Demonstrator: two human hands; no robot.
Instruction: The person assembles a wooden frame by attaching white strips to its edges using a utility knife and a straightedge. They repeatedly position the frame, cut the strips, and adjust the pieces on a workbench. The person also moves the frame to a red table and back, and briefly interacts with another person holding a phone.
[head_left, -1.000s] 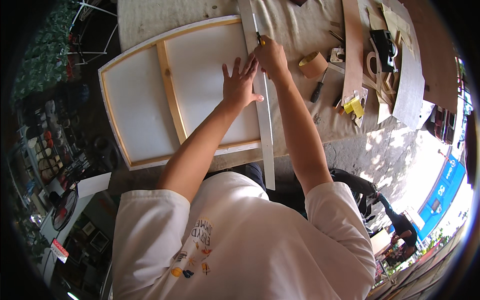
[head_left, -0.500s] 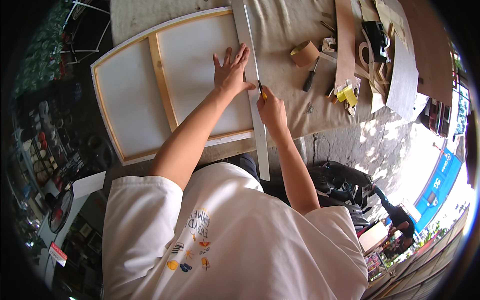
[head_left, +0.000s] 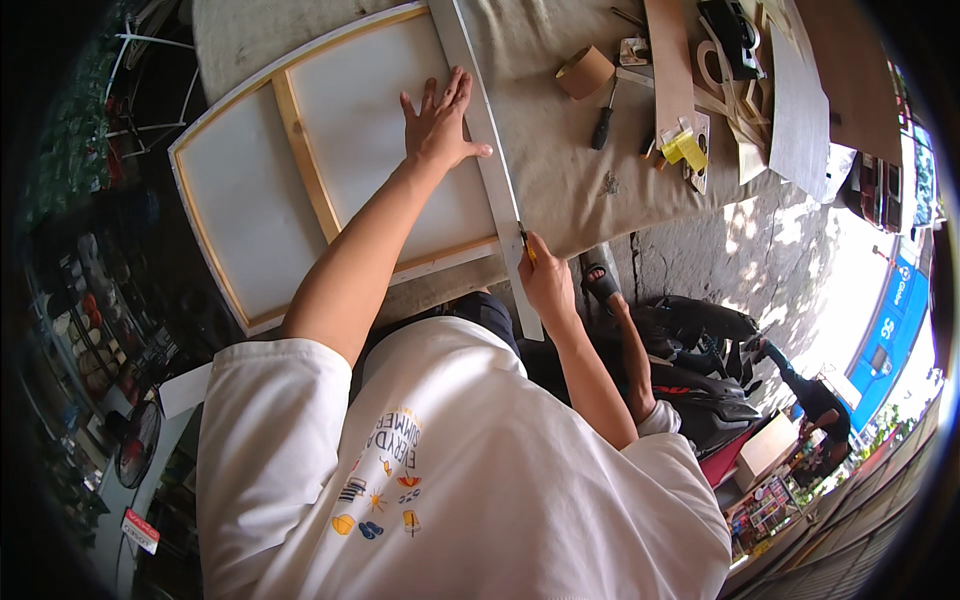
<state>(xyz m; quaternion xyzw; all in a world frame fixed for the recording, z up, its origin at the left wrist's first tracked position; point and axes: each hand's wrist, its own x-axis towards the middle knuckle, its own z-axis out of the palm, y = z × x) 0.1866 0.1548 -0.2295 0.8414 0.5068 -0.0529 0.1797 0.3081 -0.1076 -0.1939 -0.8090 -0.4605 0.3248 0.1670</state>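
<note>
Right hand moved bodyward, gripping a cutter; left hand splayed, thumb on straightedge.

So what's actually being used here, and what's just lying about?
In use:
Yellow-handled cutter, held in the right hand
Long straight strip, under the thumb of the left hand
Wood-framed panel, partly under the strip

Apparently just lying about:
Brown tape roll
Screwdriver
Long brown board

Dappled sunlight falls on cracked grey pavement beside the beige cloth-covered table.
</note>
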